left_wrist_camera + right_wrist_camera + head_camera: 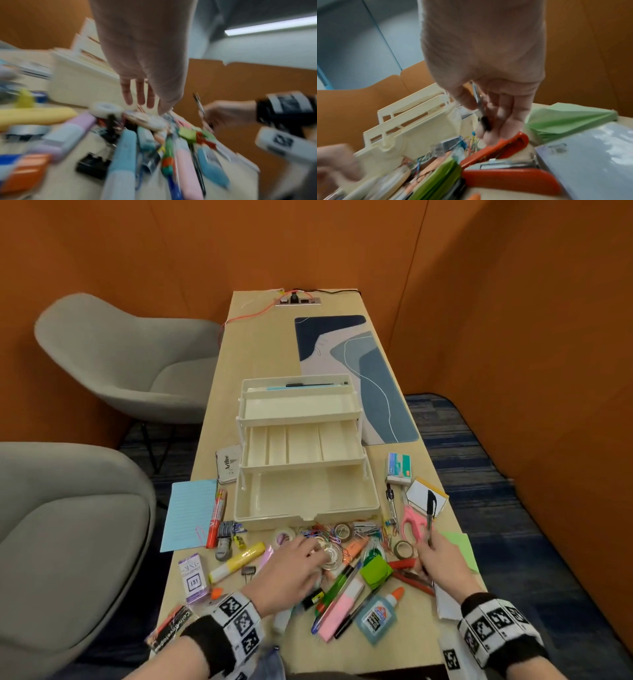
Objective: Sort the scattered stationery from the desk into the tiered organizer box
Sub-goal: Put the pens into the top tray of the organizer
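Organizer box (305,501): cream plastic, smooth, slight sheen. Desk (219,392) under it: pale wood-look, matt. Chair (113,354) left of box: grey cloth. Notepad (190,513) left of box: lined blue paper, matt

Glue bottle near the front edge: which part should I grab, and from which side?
Take the glue bottle across its flat blue body, fingers coming straight down from above. It lies flat on the desk, orange cap pointing away toward the right. A black pen lies close along its left flank, so probably place the thumb on the free right edge and lift.
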